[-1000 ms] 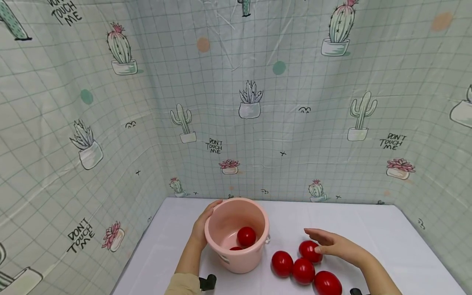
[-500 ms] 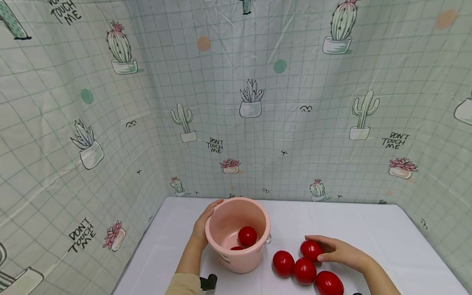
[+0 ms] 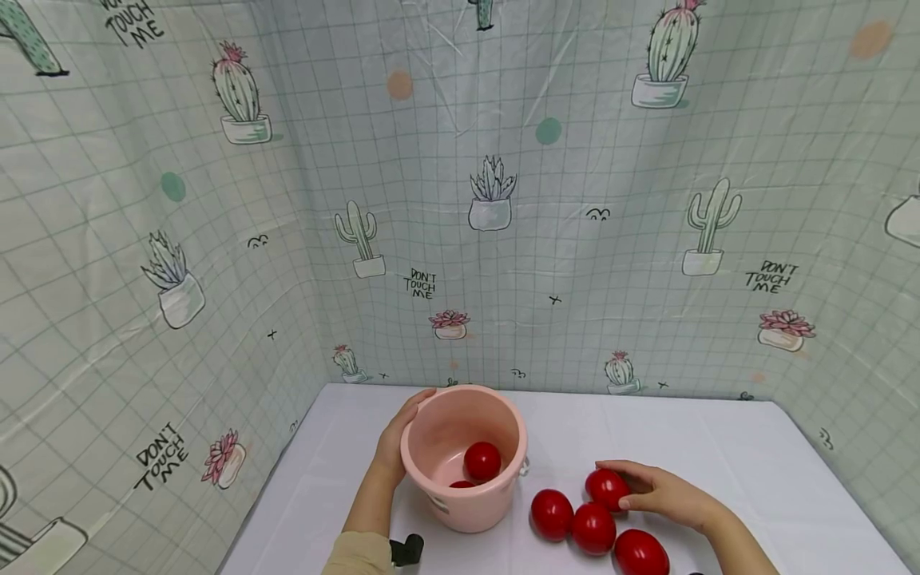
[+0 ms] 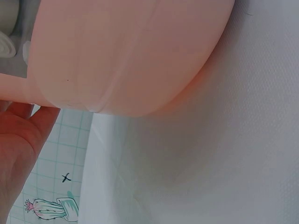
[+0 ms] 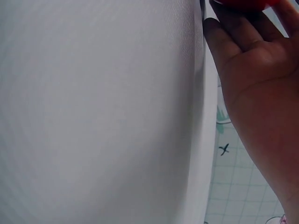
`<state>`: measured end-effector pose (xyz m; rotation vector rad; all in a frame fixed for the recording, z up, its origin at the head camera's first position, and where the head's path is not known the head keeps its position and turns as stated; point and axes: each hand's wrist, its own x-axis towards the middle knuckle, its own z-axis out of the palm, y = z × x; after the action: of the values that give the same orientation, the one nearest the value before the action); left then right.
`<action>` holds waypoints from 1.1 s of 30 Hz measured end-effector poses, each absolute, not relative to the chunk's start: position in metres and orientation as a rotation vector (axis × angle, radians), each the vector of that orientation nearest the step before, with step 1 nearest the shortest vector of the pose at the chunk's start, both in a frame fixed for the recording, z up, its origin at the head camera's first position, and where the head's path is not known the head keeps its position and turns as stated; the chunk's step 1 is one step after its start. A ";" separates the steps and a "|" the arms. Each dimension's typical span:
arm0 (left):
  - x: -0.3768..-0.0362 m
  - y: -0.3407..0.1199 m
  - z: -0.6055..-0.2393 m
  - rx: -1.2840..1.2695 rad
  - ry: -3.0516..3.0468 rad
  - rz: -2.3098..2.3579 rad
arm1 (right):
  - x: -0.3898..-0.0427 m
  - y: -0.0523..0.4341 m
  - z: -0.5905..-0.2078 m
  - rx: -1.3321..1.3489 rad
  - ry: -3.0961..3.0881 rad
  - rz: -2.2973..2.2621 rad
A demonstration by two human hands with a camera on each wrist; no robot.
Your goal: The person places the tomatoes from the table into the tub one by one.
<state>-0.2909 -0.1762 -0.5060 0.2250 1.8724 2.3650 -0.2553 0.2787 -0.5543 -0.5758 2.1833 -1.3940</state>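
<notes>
White tablecloth (image 3: pixel 719 447) | cactus-print curtain (image 3: pixel 503 239) | left hand (image 3: pixel 394 447) fingers holding bucket (image 3: pixel 460 495) | right hand (image 3: pixel 664 497) fingers holding tomato (image 3: pixel 606 487)

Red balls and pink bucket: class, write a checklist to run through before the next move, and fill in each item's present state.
1. Left hand holds the pink bucket at its rim: ok.
2. Bucket upright, mouth open: ok.
3. Room left in the bucket, with only two red balls inside: ok.
4. Right hand has fingers curled over the far ball: ok.
5. Grip firm enough to lift: cannot tell.
6. Three other balls lie close against it and may roll: not ok.
</notes>
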 end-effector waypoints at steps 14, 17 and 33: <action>-0.290 -0.176 -0.506 0.229 1.876 2.364 | -0.259 0.281 -0.553 -0.595 2.195 -1.375; -0.290 -0.176 -0.506 0.245 1.880 2.359 | -0.260 0.282 -0.551 -0.614 2.189 -1.373; -0.293 -0.176 -0.508 0.215 1.894 2.366 | -0.267 0.279 -0.532 -0.606 2.264 -1.349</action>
<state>-0.2926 -0.1756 -0.5076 0.2147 1.8939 2.3656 -0.2670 0.2791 -0.5322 -0.6058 2.2644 -1.3486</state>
